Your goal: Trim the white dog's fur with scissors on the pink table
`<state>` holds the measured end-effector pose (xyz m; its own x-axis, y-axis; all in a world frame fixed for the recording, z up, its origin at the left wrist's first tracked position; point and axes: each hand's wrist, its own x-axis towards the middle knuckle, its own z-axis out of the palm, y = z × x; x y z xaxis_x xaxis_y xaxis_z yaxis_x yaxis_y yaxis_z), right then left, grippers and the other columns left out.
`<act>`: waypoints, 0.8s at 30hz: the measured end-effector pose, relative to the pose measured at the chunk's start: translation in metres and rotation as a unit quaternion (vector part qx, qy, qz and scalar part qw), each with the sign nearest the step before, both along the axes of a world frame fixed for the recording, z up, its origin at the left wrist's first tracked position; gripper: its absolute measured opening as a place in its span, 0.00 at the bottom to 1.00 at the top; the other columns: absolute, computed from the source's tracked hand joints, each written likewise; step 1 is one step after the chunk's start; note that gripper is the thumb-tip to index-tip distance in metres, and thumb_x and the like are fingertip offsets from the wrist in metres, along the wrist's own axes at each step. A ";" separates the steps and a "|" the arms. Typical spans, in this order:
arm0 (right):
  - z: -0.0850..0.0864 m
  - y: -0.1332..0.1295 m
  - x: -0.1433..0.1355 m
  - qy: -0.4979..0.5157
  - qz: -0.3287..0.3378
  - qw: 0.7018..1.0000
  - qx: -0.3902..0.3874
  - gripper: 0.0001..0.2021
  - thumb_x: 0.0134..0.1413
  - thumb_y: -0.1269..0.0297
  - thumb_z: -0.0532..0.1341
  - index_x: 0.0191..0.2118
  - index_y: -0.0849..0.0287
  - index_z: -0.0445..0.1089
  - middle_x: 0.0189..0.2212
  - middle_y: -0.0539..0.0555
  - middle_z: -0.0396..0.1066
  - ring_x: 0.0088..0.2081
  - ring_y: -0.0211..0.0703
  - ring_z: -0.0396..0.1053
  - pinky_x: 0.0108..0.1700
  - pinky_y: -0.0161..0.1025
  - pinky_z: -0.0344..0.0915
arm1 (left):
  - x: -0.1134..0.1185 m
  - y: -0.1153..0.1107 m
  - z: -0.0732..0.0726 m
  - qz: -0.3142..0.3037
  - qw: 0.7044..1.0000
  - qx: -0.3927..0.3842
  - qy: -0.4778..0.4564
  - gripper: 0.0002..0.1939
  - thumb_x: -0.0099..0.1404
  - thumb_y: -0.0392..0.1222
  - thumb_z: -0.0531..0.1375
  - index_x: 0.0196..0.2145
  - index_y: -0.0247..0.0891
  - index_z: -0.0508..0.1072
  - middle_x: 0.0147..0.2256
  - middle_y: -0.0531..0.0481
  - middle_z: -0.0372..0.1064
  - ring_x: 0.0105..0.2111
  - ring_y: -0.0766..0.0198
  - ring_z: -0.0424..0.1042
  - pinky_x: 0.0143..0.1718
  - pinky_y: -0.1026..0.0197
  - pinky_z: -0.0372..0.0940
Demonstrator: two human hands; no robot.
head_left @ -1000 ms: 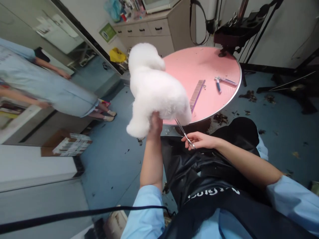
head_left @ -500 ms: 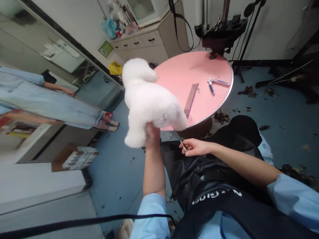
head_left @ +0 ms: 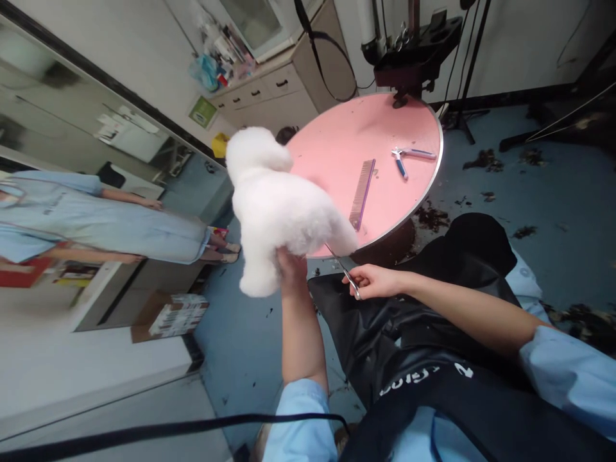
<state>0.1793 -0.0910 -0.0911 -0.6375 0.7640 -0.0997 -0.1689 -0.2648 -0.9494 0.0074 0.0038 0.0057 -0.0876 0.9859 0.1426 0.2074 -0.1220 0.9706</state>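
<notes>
A white fluffy dog-shaped figure is held up beside the pink round table. My left hand grips it from below, with the fingers partly hidden in the white fur. In my right hand are closed around the handles of thin metal scissors, whose tips reach the fur near the figure's lower right leg. A comb with a purple spine lies on the table. Blue-handled pliers rest near the table's right edge.
A black tool holder is fixed at the table's far edge, and a black strap loop hangs beside it. Dark hair clumps lie on the floor. At the left stands a person; a cardboard box is nearby.
The camera view has shifted a little, so the table sits further left and the person further right. Both hands keep their holds, and the scissors stay by the figure's leg.
</notes>
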 end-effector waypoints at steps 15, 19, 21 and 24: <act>0.005 0.003 0.001 0.007 0.001 1.000 -0.006 0.21 0.42 0.68 0.69 0.46 0.63 0.71 0.31 0.49 0.75 0.31 0.38 0.74 0.36 0.35 0.70 | 0.011 -0.007 0.017 -0.043 0.987 -0.062 0.143 0.42 0.63 0.76 0.47 0.68 0.54 0.63 0.62 0.56 0.67 0.71 0.56 0.50 0.69 0.49 0.64; 0.001 0.006 -0.001 0.014 0.008 1.000 -0.015 0.21 0.42 0.68 0.68 0.46 0.62 0.70 0.30 0.48 0.74 0.30 0.38 0.74 0.36 0.36 0.70 | 0.014 -0.008 0.020 -0.033 0.983 -0.080 0.159 0.40 0.63 0.72 0.52 0.67 0.54 0.63 0.61 0.55 0.69 0.71 0.55 0.51 0.69 0.49 0.64; -0.006 0.004 -0.003 0.000 0.008 1.000 -0.009 0.19 0.42 0.68 0.68 0.44 0.62 0.70 0.29 0.48 0.74 0.30 0.38 0.74 0.35 0.35 0.70 | 0.012 -0.010 0.018 -0.046 0.984 -0.065 0.162 0.40 0.62 0.72 0.53 0.68 0.55 0.62 0.60 0.55 0.69 0.71 0.56 0.50 0.69 0.51 0.63; -0.022 -0.008 -0.007 -0.033 0.016 0.999 -0.010 0.17 0.41 0.69 0.68 0.41 0.61 0.70 0.27 0.48 0.74 0.29 0.38 0.73 0.34 0.35 0.69 | 0.003 -0.018 0.011 -0.084 0.988 0.004 0.127 0.44 0.58 0.75 0.57 0.67 0.54 0.62 0.59 0.54 0.70 0.71 0.56 0.50 0.69 0.53 0.62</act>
<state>0.1721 -0.0991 -0.1129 -0.6535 0.7402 -0.1579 -0.0963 -0.2883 -0.9527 0.0107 -0.0146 0.0169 0.1162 0.9823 0.1470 0.4201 -0.1827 0.8889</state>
